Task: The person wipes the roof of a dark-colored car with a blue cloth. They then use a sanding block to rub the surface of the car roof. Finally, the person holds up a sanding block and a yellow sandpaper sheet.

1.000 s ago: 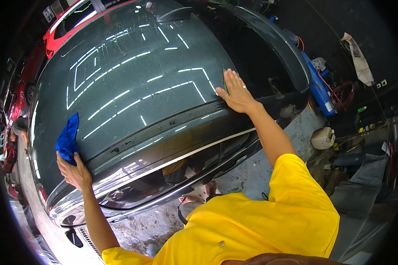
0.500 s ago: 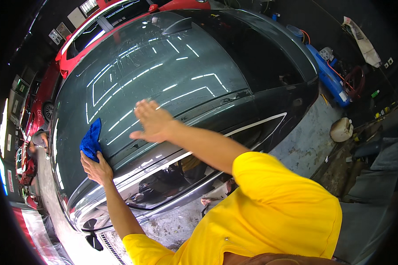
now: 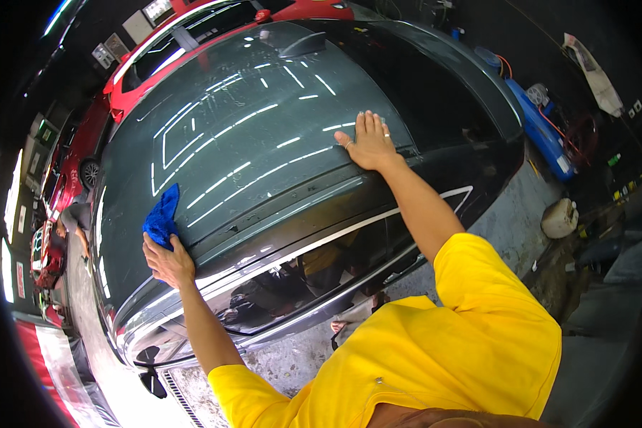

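Below me spreads the glossy dark car roof (image 3: 242, 171), streaked with reflections of ceiling lights and some wet-looking marks. At its left part, near the side edge, my left hand (image 3: 170, 260) grips a blue microfiber cloth (image 3: 162, 216), which bunches up beyond the fingers and lies on the roof. Farther right, close to the dark rear glass (image 3: 435, 100), my right hand (image 3: 369, 141) lies flat on the roof with fingers stretched and a ring on one. Nothing is in that hand. A dark antenna fin (image 3: 303, 46) rises at the roof's far side.
A red car (image 3: 185, 43) stands just beyond the roof. To the right are a blue air compressor (image 3: 542, 128) and a whitish jerrycan (image 3: 559, 218) on the floor. A person (image 3: 77, 221) bends down at far left. The car's side mirror (image 3: 152, 383) sticks out lower left.
My right hand has swung right across the roof toward the rear glass and now rests flat. The left hand keeps its hold on the cloth at about the same spot. The view has shifted slightly.
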{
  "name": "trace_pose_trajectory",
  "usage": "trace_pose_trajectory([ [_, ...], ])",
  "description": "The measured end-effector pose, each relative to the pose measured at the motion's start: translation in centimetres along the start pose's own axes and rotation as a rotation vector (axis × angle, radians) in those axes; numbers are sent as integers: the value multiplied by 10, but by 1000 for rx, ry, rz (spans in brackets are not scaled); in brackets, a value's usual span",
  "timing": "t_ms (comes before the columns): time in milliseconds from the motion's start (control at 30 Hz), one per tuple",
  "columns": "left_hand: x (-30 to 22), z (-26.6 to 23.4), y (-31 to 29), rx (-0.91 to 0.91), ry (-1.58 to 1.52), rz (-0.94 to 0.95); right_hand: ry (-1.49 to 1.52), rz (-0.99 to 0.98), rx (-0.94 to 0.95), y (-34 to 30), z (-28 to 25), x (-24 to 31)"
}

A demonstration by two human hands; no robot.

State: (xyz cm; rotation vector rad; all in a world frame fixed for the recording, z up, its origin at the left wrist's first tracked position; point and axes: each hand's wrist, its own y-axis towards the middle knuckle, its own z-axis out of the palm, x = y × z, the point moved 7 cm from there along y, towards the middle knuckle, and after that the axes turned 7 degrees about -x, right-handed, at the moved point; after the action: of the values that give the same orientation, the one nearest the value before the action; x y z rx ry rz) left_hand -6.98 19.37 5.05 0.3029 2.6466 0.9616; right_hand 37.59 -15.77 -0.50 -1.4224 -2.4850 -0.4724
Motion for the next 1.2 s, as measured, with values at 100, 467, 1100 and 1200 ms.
trace_pose_trajectory([
  [100, 7, -5, 0, 20, 2, -15, -61, -295, 29, -29, 12, 88],
  [467, 2, -7, -3, 6, -67, -12, 129, -813, 136, -95, 40, 228],
  [1100, 14, -13, 0, 16, -62, -73, 295, -753, 345, -83, 40, 241],
  [1200, 7, -15, 1, 47, -73, -71, 281, -717, 349, -83, 33, 237],
])
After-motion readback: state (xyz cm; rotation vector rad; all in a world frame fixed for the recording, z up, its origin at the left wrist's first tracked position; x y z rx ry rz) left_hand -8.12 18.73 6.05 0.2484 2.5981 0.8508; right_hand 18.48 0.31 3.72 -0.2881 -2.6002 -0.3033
